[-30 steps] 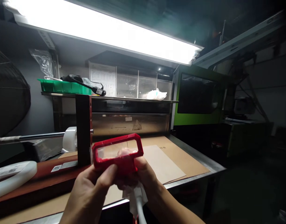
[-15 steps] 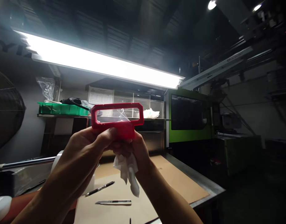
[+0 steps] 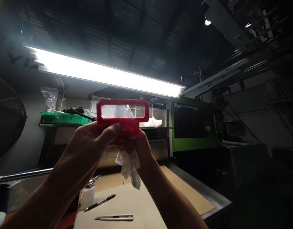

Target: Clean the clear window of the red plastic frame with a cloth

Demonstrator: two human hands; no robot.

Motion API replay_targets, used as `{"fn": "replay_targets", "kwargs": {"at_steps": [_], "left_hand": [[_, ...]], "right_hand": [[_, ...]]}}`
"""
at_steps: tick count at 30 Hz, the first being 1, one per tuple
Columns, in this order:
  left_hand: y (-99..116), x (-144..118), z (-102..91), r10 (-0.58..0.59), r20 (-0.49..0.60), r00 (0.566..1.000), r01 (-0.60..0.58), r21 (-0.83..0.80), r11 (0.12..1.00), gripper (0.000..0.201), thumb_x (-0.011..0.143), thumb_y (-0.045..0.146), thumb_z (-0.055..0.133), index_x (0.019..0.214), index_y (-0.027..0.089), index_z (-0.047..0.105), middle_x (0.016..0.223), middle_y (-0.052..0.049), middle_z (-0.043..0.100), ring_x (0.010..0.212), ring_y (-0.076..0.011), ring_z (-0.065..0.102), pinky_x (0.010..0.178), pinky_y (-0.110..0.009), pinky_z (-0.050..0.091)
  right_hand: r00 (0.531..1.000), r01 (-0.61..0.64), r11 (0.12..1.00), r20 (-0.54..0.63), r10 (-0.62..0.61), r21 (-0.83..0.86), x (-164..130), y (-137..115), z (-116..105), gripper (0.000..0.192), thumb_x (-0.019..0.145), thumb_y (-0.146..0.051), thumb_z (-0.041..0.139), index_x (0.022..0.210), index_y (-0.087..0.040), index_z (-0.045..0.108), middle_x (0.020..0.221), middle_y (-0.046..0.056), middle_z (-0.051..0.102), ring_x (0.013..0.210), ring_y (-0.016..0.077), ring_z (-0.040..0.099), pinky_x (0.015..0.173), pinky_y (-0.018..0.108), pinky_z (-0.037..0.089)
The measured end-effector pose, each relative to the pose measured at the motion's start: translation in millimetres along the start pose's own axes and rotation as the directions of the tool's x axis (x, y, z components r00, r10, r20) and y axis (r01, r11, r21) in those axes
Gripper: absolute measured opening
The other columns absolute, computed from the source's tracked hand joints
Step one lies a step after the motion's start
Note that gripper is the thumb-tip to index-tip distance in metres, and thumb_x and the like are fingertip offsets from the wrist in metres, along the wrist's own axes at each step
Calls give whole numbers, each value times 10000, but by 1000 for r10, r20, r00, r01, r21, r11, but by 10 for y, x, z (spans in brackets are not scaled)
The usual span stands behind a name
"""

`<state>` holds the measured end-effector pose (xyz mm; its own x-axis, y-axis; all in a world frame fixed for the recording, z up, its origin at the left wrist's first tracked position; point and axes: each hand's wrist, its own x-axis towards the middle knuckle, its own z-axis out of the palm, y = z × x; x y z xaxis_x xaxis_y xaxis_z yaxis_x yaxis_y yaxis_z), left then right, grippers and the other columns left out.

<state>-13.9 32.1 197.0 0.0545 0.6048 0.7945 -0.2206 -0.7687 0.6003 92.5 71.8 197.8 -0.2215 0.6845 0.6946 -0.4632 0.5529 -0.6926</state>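
Raised in front of me is a red plastic frame (image 3: 131, 126) with a long window, through which the shelf shows. My left hand (image 3: 101, 135) grips its lower left part, thumb pressed on the front. Behind its lower right side, my right hand (image 3: 141, 144) is closed on it, most fingers hidden. A crumpled white wipe (image 3: 131, 170) dangles below the right hand's fingers. On the tabletop beneath lie a black pen (image 3: 100, 203) and a craft knife (image 3: 114, 218). Left of the pen stands a white bottle (image 3: 88, 194) with a metal top, partly behind my left forearm.
A lit tube lamp (image 3: 108, 74) hangs over the bench. On the shelf sit a green bin (image 3: 62, 118) and a white plastic bag (image 3: 154, 122). Cardboard (image 3: 187, 190) covers the bench. A green machine (image 3: 194, 127) stands at right, a fan (image 3: 8, 117) at left.
Both hands have lifted the red frame slightly, and its window now stands higher against the shelf. My view has tilted upward a little; more of the white bottle shows.
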Motion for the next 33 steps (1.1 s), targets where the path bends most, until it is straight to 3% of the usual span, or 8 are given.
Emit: {"fn": "replay_targets", "kwargs": {"at_steps": [11,15,18,20,23,28,30,33], "left_hand": [[17,-2,13,-24,-21,999,22,-76,997,263,699,310,698,892,134,729,703,-64,719,605,-155,638,584,-258,518],[3,-24,-61,-14,5,1000,15,-100,995,285,715,366,703,867,126,722,748,-62,726,603,-140,638,609,-243,528],[-17,-59,-150,-17,-53,998,15,-40,999,283,731,393,689,808,121,712,699,-56,717,594,-139,646,611,-225,523],[-33,-84,-190,-18,-84,996,17,-14,1000,273,726,389,688,783,123,703,680,-49,706,588,-143,645,610,-227,522],[-60,-109,-206,-36,-115,993,40,40,998,278,707,409,689,777,140,692,654,-29,682,603,-151,641,632,-241,522],[-121,-139,-200,-91,-123,988,100,68,993,341,655,461,713,834,171,706,705,-18,689,643,-165,635,624,-262,522],[-152,-160,-215,-104,-120,987,112,63,992,383,651,470,721,917,195,705,753,-11,701,652,-155,637,620,-248,517],[-201,-193,-251,-128,-115,985,139,89,986,411,658,487,719,961,209,701,745,-3,706,635,-140,638,622,-223,510]], "right_hand": [[1000,19,998,-18,-20,-64,16,0,37,437,873,-296,252,444,-215,252,352,-63,183,326,56,170,330,189,200],[949,312,950,-40,-312,-3,-61,-222,-148,372,892,-305,274,530,-219,268,420,-92,138,333,53,113,319,166,163],[778,623,780,-57,-626,-62,-240,-381,-339,284,905,-303,355,630,-235,365,448,-115,88,322,65,15,271,178,90],[706,702,691,40,-707,-172,-413,-385,-378,261,931,-325,348,710,-243,461,443,-118,131,300,62,52,255,176,111],[708,689,515,320,-630,-510,-645,-256,-274,178,908,-276,433,876,-238,604,480,-92,418,338,50,310,325,166,305],[628,587,-209,604,-491,-782,-644,-66,-132,435,833,-77,381,1237,-129,534,622,-19,641,475,78,492,496,209,429],[608,518,-322,606,-514,-792,-556,-55,-183,464,826,-75,386,1275,-114,499,575,-26,622,450,85,470,471,223,395],[615,451,-348,568,-546,-822,-462,-40,-288,508,821,-86,408,1326,-127,447,551,-33,600,426,89,434,452,242,346]]}}
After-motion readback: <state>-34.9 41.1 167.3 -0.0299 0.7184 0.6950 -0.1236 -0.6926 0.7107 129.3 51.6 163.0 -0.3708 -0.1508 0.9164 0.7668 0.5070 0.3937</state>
